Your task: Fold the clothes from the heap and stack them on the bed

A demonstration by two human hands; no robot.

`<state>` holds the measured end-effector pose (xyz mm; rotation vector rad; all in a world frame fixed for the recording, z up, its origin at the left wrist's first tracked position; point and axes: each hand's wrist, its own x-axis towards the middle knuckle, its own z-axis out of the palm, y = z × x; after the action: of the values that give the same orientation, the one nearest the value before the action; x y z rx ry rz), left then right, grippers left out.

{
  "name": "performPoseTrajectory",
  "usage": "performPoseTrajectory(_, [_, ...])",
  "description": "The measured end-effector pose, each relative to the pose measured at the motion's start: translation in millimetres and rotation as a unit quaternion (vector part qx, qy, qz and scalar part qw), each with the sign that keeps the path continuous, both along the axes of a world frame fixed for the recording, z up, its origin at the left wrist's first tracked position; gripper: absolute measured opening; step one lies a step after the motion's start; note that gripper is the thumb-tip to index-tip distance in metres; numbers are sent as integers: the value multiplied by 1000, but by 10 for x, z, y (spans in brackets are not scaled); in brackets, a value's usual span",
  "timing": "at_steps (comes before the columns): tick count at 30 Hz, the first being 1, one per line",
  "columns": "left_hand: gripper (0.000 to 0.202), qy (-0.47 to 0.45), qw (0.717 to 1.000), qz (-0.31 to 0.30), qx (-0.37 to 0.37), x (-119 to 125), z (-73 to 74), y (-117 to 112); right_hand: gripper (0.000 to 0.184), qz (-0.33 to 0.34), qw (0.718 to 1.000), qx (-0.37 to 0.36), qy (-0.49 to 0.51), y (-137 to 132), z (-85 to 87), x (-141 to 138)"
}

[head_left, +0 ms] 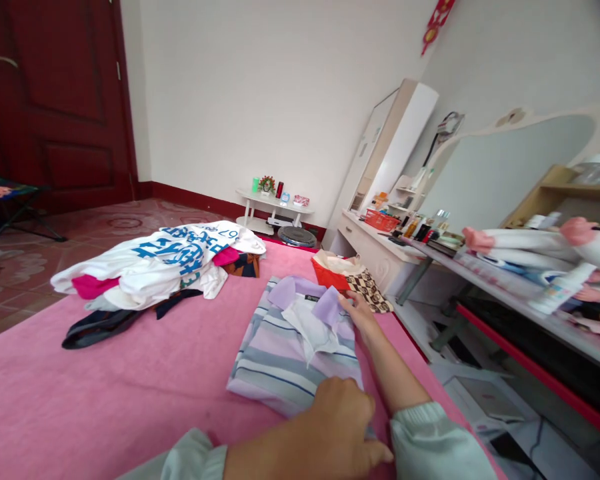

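Lying folded, collar upward, on a pink bed cover (pixel 155 393) is a striped grey-and-lilac shirt (pixel 280 343), just in front of the wearer. The right hand (pixel 357 312) touches its far right side by the collar; the left hand (pixel 337 417), fingers curled, covers the near right corner. Whether either grip pinches cloth I cannot tell, since the fingers partly hide it. The shirt looks light, soft and limp, likely best held through all its layers at the folded edges. Left of it lies a heap of clothes (pixel 180 257).
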<state>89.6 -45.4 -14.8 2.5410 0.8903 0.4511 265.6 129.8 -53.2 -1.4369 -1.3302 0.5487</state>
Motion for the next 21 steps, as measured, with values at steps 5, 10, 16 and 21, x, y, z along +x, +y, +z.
performPoseTrajectory(5, [31,-9,986,-53,-159,-341,293,402,57,-3,999,8,-42,-61,-209,81])
performPoseTrajectory(10, [26,14,981,193,-30,-875,318,888,46,33,999,12,-31,-86,-235,127])
performPoseTrajectory(16, [26,-18,987,151,49,-1557,68,702,51,51,995,41,-78,-119,-209,-26])
performPoseTrajectory(21, [34,-13,999,20,32,-1739,12,281,32,5,991,-2,-136,-143,-236,-124])
